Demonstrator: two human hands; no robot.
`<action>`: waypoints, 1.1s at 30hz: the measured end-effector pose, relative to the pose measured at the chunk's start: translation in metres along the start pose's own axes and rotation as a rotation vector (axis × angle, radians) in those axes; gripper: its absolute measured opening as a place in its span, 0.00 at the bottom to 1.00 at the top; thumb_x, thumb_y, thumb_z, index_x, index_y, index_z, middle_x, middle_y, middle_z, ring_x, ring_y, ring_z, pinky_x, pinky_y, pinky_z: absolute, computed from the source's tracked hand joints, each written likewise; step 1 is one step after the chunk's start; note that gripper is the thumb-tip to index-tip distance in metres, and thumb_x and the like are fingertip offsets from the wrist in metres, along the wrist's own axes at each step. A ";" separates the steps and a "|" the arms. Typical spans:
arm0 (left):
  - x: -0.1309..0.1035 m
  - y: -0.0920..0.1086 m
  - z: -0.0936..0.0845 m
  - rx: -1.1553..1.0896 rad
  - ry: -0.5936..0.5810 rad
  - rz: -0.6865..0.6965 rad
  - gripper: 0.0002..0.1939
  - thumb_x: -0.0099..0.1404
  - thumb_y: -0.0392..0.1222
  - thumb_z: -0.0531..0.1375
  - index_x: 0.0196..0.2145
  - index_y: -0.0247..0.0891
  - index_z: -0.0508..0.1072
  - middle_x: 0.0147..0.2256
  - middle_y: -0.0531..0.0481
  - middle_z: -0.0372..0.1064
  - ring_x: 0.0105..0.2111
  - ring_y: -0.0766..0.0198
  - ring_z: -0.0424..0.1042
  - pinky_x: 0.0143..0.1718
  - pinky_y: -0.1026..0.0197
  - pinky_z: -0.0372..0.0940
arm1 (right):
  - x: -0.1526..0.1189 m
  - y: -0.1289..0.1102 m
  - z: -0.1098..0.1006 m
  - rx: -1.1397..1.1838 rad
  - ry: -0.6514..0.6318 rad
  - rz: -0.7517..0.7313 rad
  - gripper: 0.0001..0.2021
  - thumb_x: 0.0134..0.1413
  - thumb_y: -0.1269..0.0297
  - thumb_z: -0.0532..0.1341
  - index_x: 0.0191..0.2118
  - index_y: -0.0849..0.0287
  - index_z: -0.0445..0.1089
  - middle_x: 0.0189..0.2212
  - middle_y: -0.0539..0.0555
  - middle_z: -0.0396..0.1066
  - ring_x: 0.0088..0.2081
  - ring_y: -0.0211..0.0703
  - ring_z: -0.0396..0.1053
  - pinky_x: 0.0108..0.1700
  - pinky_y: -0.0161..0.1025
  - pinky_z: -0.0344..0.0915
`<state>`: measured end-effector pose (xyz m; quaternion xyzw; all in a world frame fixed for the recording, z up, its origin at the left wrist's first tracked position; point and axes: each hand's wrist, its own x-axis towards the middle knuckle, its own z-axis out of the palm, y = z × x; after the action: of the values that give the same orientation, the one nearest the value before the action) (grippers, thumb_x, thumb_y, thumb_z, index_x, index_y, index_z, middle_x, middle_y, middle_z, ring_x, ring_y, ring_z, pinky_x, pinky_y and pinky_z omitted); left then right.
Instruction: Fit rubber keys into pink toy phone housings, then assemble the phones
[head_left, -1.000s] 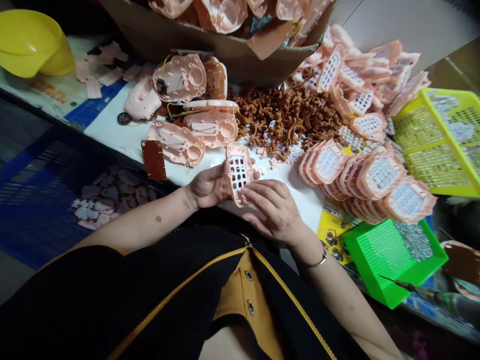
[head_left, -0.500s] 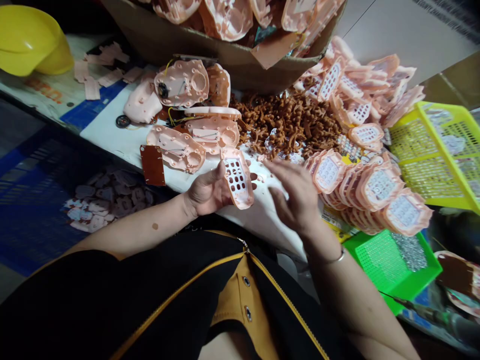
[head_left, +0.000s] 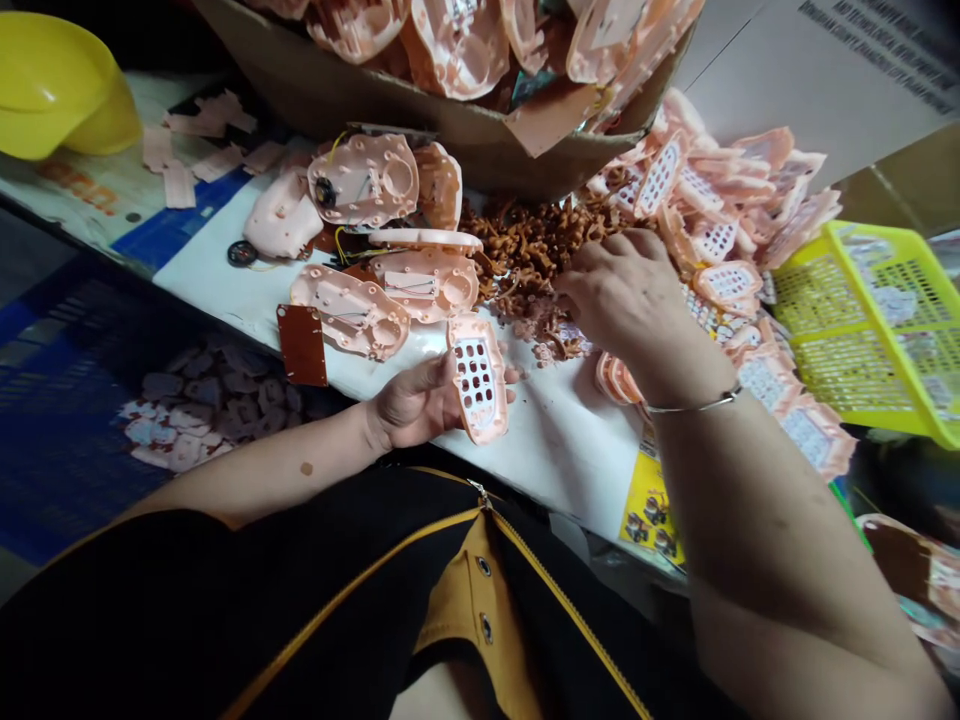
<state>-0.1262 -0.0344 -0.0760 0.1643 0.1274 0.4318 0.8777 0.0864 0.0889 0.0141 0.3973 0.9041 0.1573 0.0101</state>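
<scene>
My left hand [head_left: 417, 400] grips a pink plastic cover [head_left: 480, 410], its fingers behind it and the thumb at its left edge. A white grid of dark square holes fills the middle of the cover, which tilts up toward me. At the heap of small brown plastic parts [head_left: 517, 240], my right hand [head_left: 626, 285] reaches down with bent fingers. Its fingertips touch the heap; whatever they pinch is hidden. Several pink shell halves [head_left: 352, 300] lie left of the heap, some with wires and a round black piece.
A cardboard box [head_left: 450, 130] of pink shells stands behind. Loose pink covers [head_left: 720, 200] pile up at the right, beside a yellow basket [head_left: 847, 340]. Stacked covers [head_left: 814, 435] sit partly behind my right forearm. A blue crate [head_left: 67, 400] is at the lower left.
My right hand has moved away from me, from over the white table to the brown heap, and its fingers have bent. My left hand still holds the cover, now slightly lower in view.
</scene>
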 end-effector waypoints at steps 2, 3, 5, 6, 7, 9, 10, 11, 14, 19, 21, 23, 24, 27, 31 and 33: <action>0.000 0.000 0.000 -0.011 0.002 0.005 0.35 0.52 0.56 0.71 0.53 0.36 0.72 0.51 0.36 0.74 0.49 0.45 0.76 0.46 0.49 0.71 | 0.002 0.011 0.003 0.159 0.112 0.128 0.09 0.58 0.64 0.58 0.30 0.58 0.75 0.33 0.57 0.71 0.41 0.51 0.67 0.50 0.53 0.62; 0.000 0.000 0.000 -0.013 0.004 0.007 0.35 0.52 0.56 0.71 0.53 0.36 0.72 0.51 0.36 0.75 0.49 0.46 0.76 0.46 0.49 0.71 | 0.003 0.016 0.006 0.267 0.183 0.220 0.08 0.57 0.62 0.60 0.32 0.57 0.75 0.34 0.57 0.71 0.41 0.51 0.68 0.48 0.53 0.64; 0.000 -0.001 -0.001 -0.011 0.001 0.009 0.34 0.53 0.56 0.70 0.54 0.36 0.72 0.51 0.36 0.75 0.49 0.46 0.76 0.45 0.49 0.71 | 0.006 0.024 0.014 0.529 0.335 0.439 0.08 0.55 0.59 0.61 0.33 0.57 0.75 0.32 0.55 0.71 0.37 0.48 0.70 0.43 0.50 0.67; -0.001 -0.001 -0.002 -0.008 -0.004 0.010 0.34 0.54 0.56 0.70 0.54 0.36 0.71 0.51 0.36 0.75 0.49 0.46 0.76 0.45 0.49 0.71 | 0.006 0.027 0.017 0.682 0.404 0.547 0.09 0.54 0.57 0.62 0.33 0.56 0.74 0.30 0.53 0.71 0.34 0.46 0.70 0.40 0.47 0.68; -0.001 -0.001 -0.003 -0.007 -0.010 0.010 0.34 0.54 0.56 0.70 0.54 0.36 0.71 0.51 0.36 0.75 0.49 0.46 0.76 0.45 0.49 0.71 | 0.006 0.028 0.019 0.846 0.465 0.643 0.09 0.53 0.56 0.63 0.33 0.56 0.73 0.28 0.52 0.70 0.32 0.43 0.71 0.36 0.45 0.69; 0.000 -0.001 -0.003 -0.012 -0.015 0.016 0.33 0.54 0.55 0.70 0.54 0.37 0.72 0.51 0.37 0.75 0.48 0.47 0.76 0.45 0.49 0.71 | 0.002 0.026 0.020 1.175 0.544 0.779 0.11 0.52 0.53 0.65 0.32 0.55 0.71 0.26 0.49 0.70 0.27 0.40 0.71 0.30 0.41 0.70; 0.000 -0.001 -0.003 -0.019 -0.015 0.019 0.33 0.54 0.55 0.70 0.53 0.37 0.72 0.50 0.37 0.75 0.48 0.48 0.76 0.45 0.50 0.71 | -0.003 0.022 0.019 1.322 0.551 0.817 0.12 0.50 0.51 0.66 0.31 0.55 0.70 0.25 0.48 0.70 0.26 0.39 0.71 0.27 0.39 0.70; 0.000 -0.001 -0.002 -0.028 -0.015 0.021 0.33 0.53 0.54 0.71 0.53 0.37 0.72 0.50 0.38 0.76 0.47 0.49 0.77 0.45 0.50 0.72 | -0.009 0.017 0.016 1.452 0.533 0.843 0.14 0.49 0.51 0.67 0.31 0.54 0.69 0.25 0.47 0.70 0.24 0.38 0.72 0.25 0.38 0.71; 0.002 -0.001 0.000 -0.047 -0.012 0.021 0.32 0.52 0.53 0.72 0.51 0.37 0.74 0.49 0.40 0.77 0.46 0.53 0.77 0.45 0.53 0.72 | -0.032 -0.010 0.005 1.727 0.438 0.912 0.17 0.43 0.51 0.71 0.31 0.55 0.67 0.23 0.45 0.69 0.22 0.37 0.73 0.22 0.35 0.72; 0.003 -0.002 0.002 -0.031 -0.015 0.028 0.32 0.51 0.52 0.72 0.51 0.36 0.74 0.48 0.41 0.77 0.46 0.52 0.77 0.47 0.51 0.71 | -0.065 -0.055 -0.006 1.901 0.386 0.961 0.22 0.37 0.52 0.75 0.31 0.57 0.66 0.19 0.40 0.67 0.21 0.39 0.75 0.22 0.32 0.73; 0.003 -0.001 0.003 -0.028 -0.007 0.032 0.33 0.50 0.52 0.73 0.51 0.35 0.74 0.47 0.41 0.77 0.46 0.52 0.78 0.48 0.51 0.71 | -0.073 -0.067 -0.007 1.907 0.416 0.943 0.22 0.37 0.52 0.75 0.32 0.57 0.66 0.20 0.41 0.69 0.22 0.38 0.76 0.23 0.31 0.74; 0.003 -0.001 0.004 -0.027 0.011 0.037 0.34 0.49 0.51 0.73 0.51 0.35 0.74 0.47 0.42 0.78 0.45 0.53 0.78 0.48 0.51 0.71 | -0.079 -0.076 -0.008 1.900 0.474 0.916 0.21 0.37 0.53 0.75 0.33 0.57 0.67 0.23 0.42 0.73 0.23 0.36 0.76 0.25 0.31 0.75; 0.003 -0.001 0.004 -0.025 0.018 0.041 0.33 0.49 0.51 0.73 0.51 0.35 0.74 0.46 0.42 0.78 0.45 0.53 0.78 0.48 0.52 0.71 | -0.082 -0.079 -0.008 1.898 0.496 0.906 0.21 0.37 0.54 0.76 0.33 0.57 0.68 0.24 0.43 0.74 0.23 0.36 0.76 0.26 0.31 0.75; 0.003 -0.001 0.002 -0.001 0.025 0.050 0.32 0.51 0.51 0.72 0.51 0.35 0.74 0.46 0.41 0.78 0.46 0.52 0.77 0.48 0.52 0.70 | -0.088 -0.085 -0.008 1.932 0.490 0.902 0.20 0.38 0.55 0.76 0.33 0.57 0.69 0.26 0.44 0.76 0.24 0.36 0.76 0.28 0.32 0.76; 0.002 -0.001 0.001 0.050 0.055 0.052 0.32 0.54 0.52 0.70 0.52 0.35 0.72 0.49 0.39 0.76 0.47 0.51 0.77 0.48 0.50 0.69 | -0.094 -0.089 -0.002 2.032 0.411 0.939 0.19 0.39 0.56 0.75 0.34 0.57 0.69 0.25 0.44 0.74 0.26 0.37 0.77 0.30 0.33 0.76; 0.002 -0.002 0.001 0.068 0.061 0.052 0.31 0.54 0.52 0.70 0.53 0.35 0.72 0.49 0.39 0.76 0.46 0.51 0.77 0.47 0.51 0.70 | -0.095 -0.090 0.002 2.077 0.379 0.956 0.19 0.39 0.56 0.75 0.34 0.57 0.69 0.25 0.43 0.73 0.27 0.37 0.78 0.30 0.32 0.76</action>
<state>-0.1236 -0.0339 -0.0760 0.1843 0.1644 0.4547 0.8557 0.0872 -0.0366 -0.0244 0.4856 0.3424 -0.6161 -0.5170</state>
